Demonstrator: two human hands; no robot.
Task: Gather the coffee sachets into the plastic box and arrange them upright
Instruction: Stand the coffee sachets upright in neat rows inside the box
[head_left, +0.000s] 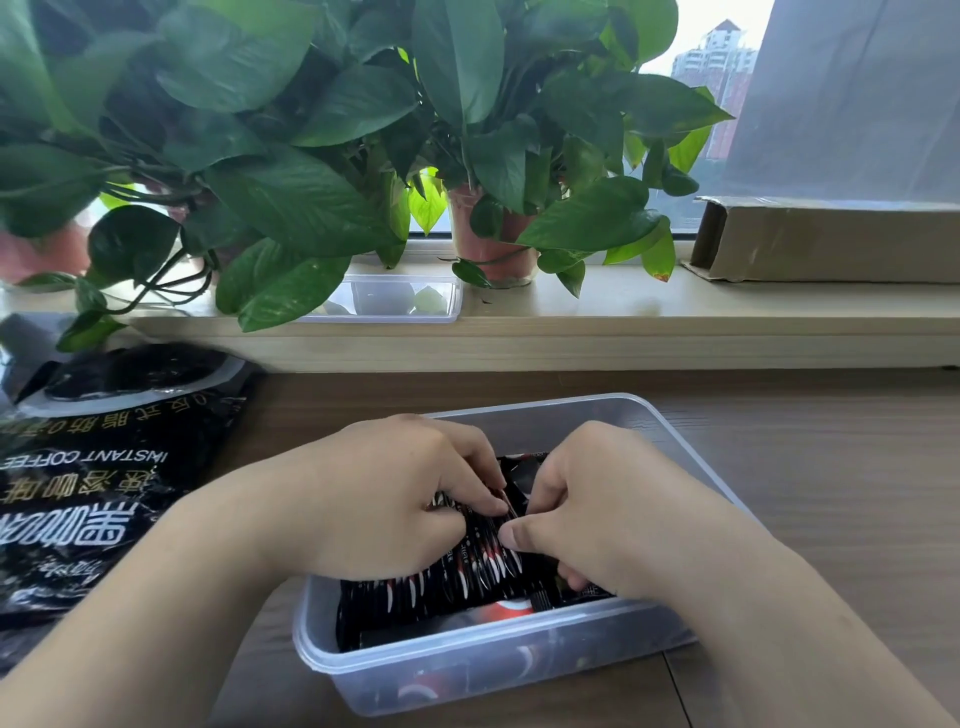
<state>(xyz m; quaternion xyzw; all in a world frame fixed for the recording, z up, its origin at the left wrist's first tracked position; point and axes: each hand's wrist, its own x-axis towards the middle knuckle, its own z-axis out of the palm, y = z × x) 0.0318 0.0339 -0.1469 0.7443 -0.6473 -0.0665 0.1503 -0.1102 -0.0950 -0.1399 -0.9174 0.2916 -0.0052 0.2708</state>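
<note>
A clear plastic box (524, 670) stands on the wooden table in front of me. Inside it are several black coffee sachets (447, 587) with red and white marks, packed on edge in a row, with a few lying flat beneath. Both my hands are in the box. My left hand (384, 488) has its fingers curled over the tops of the sachets and grips the bundle. My right hand (597, 514) pinches the sachets from the other side, thumb pressed on their top edges. The far part of the box shows no sachets.
A large black instant coffee bag (98, 478) lies flat on the table at the left. On the window ledge behind are potted plants (488, 244), a small clear container (395, 301) and a cardboard box (831, 239). Bare table lies right of the box.
</note>
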